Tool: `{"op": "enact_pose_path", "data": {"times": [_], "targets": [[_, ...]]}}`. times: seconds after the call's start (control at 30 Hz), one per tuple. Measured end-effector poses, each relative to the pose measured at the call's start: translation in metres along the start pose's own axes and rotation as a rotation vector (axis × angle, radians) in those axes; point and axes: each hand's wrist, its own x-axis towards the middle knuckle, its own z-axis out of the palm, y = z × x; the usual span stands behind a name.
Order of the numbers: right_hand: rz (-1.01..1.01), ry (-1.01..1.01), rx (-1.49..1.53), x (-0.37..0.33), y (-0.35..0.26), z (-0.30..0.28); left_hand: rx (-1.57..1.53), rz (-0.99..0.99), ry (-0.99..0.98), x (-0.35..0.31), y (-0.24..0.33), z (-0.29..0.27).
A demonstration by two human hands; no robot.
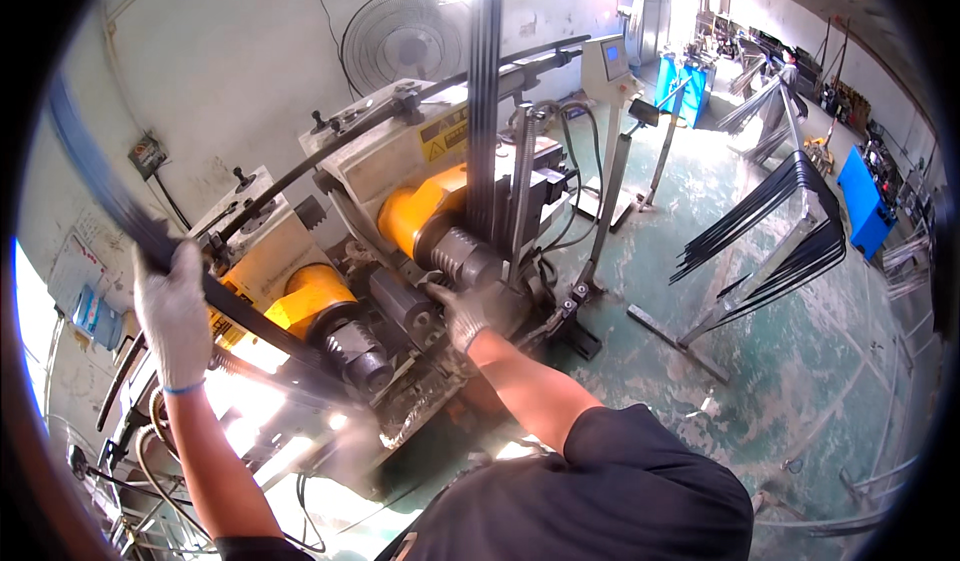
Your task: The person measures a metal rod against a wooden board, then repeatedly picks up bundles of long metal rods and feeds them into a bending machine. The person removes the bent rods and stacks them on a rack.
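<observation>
My left hand (175, 316), in a white knit glove, is closed around a long dark bundle of thin metal bars (265, 326). The bundle slants from the upper left down across the front of a bending machine (375, 166), its ends blurred. My right hand (478, 316), gloved too, reaches to the machine beside the right ribbed roller (465, 258). Its fingers are smeared and partly lost against the dark parts. The left ribbed roller (355, 346) sits behind the bundle, below a yellow housing (310, 296). Another upright bundle of dark bars (484, 111) stands against the right roller.
A rack (790, 236) with dark bent bars hanging over it stands on the green floor at right. Behind the machine are a wall fan (405, 46) and a control box (607, 66). Cables run beside the machine. A person (788, 71) is far back.
</observation>
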Motion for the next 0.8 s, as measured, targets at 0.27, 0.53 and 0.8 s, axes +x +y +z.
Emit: {"op": "enact_pose_path", "data": {"times": [0.27, 0.53, 0.8], "targets": [[0.173, 0.092, 0.162, 0.007, -0.007, 0.004, -0.028, 0.044, -0.115, 0.006, 0.027, 0.026], [0.400, 0.209, 0.359, 0.001, -0.037, 0.019, -0.030, 0.024, -0.095, 0.003, 0.030, 0.025], [-0.094, 0.055, -1.136, -0.025, -0.057, -0.020, 0.018, 0.051, -0.115, 0.007, 0.031, 0.032]]}}
